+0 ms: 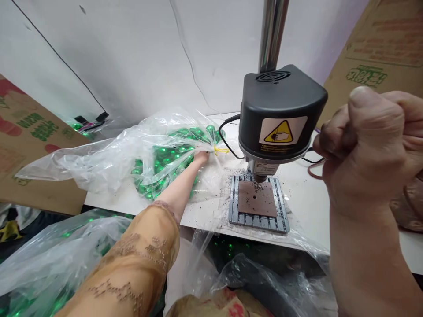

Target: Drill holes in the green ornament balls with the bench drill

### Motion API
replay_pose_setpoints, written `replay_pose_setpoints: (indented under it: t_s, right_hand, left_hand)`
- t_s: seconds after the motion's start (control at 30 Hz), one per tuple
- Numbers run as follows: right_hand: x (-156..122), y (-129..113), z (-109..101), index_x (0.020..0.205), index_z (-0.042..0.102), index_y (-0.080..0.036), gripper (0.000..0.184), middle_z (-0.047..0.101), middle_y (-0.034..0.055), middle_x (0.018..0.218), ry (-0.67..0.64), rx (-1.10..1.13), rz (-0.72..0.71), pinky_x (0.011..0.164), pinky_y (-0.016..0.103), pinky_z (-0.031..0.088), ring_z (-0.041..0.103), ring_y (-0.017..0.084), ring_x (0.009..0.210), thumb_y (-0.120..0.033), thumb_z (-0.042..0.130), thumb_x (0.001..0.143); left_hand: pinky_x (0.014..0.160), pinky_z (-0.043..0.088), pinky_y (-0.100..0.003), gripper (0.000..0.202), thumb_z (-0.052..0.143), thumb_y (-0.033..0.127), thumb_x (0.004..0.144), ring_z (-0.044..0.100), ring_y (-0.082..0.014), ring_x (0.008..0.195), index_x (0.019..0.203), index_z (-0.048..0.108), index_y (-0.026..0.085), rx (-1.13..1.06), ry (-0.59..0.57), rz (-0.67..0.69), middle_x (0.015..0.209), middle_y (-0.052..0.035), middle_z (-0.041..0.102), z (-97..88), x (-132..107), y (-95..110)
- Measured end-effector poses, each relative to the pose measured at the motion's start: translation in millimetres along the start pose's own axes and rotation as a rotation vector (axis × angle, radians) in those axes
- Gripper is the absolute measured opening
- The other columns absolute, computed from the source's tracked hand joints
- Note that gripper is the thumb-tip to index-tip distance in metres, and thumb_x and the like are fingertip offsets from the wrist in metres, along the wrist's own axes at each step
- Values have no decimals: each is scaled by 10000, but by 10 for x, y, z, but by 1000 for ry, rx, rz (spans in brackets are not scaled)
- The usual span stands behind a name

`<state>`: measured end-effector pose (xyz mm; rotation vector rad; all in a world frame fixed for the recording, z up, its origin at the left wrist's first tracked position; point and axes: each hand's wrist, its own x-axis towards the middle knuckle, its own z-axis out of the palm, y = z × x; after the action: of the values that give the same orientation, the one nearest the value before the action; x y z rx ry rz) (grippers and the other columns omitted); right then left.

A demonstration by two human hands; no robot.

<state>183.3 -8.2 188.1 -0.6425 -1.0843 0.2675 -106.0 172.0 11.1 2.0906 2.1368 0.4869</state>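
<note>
My left hand (200, 157) reaches across the white table (307, 207) into a clear plastic bag (109, 154) full of shiny green beads (165, 156); its fingers are hidden inside the bag near the yellow tie (219, 150). My right hand (370, 145) is raised close to the camera in a fist, closed round something I cannot make out, next to a small black bench drill (280, 114). Under the drill bit lies a brown plate (257, 198) on a grey ribbed base (257, 220).
A chrome column (272, 33) rises behind the drill head. Cardboard boxes stand at left (29, 145) and right (380, 48). More plastic bags with green beads (49, 259) lie below the table edge. Dark drill dust speckles the table.
</note>
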Motion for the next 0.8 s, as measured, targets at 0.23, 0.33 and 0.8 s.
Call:
replay_pose_setpoints:
  t_s: [0.23,0.33,0.8]
  right_hand:
    - [-6,-42,-14,487,385,-200,402,365,-54,409,-21,-33,39,419,301,213,383,77,381,-233,560,848]
    - [-10,-35,-21,481,375,-202,405,352,-51,405,-1,-5,28,416,307,206,384,83,378,-226,562,839]
    - [-42,62,-8,473,348,-192,431,330,-65,395,31,105,-65,410,277,190,307,53,364,-190,582,835]
  left_hand:
    - [1143,311,-423,340,533,224,910,442,-313,1312,1216,563,79,-54,14,9,1341,-172,558,-8,-268,3]
    - [1037,408,-400,319,657,212,784,558,-319,1180,1089,610,131,-76,-24,-20,1155,-148,655,-71,-485,10]
    - [693,497,-266,490,732,338,676,615,-129,772,1099,524,204,-1454,-271,-146,925,-10,611,-211,-1596,718]
